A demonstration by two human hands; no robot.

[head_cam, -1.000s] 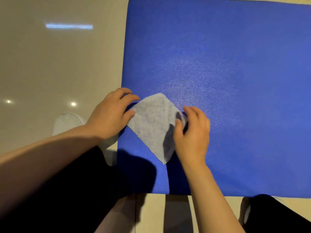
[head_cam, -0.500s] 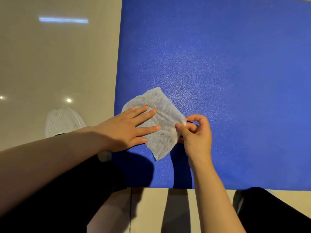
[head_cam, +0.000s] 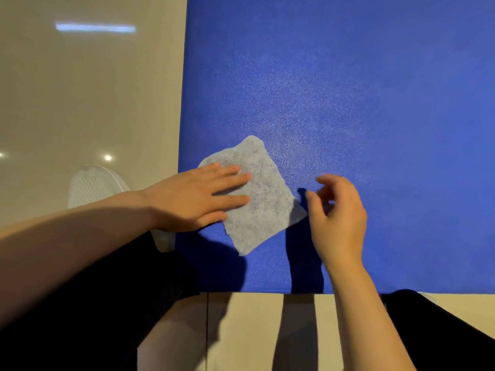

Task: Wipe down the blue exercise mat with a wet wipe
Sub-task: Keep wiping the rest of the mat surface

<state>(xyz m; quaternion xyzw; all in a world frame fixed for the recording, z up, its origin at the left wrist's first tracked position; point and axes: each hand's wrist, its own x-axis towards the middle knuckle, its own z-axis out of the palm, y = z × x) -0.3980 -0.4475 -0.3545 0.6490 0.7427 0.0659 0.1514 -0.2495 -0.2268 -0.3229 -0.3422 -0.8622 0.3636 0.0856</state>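
A: Wet wipe point(head_cam: 261, 199) flat on blue mat point(head_cam: 348, 89), near left corner. Why?
B: Left hand point(head_cam: 198, 199) flat, pinning for wiping. Right hand point(head_cam: 338, 220) beside, released, grasping nothing.

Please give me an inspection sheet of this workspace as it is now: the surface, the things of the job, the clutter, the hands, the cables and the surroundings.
Surface: blue exercise mat lies flat on a glossy beige floor; its near left corner is in view.
Job's things: wet wipe lies spread flat on the mat near the left edge, turned like a diamond.
Clutter: nothing seen.
Hands: left hand rests flat on the wipe with straight fingers; right hand hovers beside the wipe's right corner, fingers loosely curled, holding nothing.
Cables: nothing seen.
Surroundings: white mesh shoe on the floor left of the mat; dark trouser legs at the bottom; light reflections on the floor.
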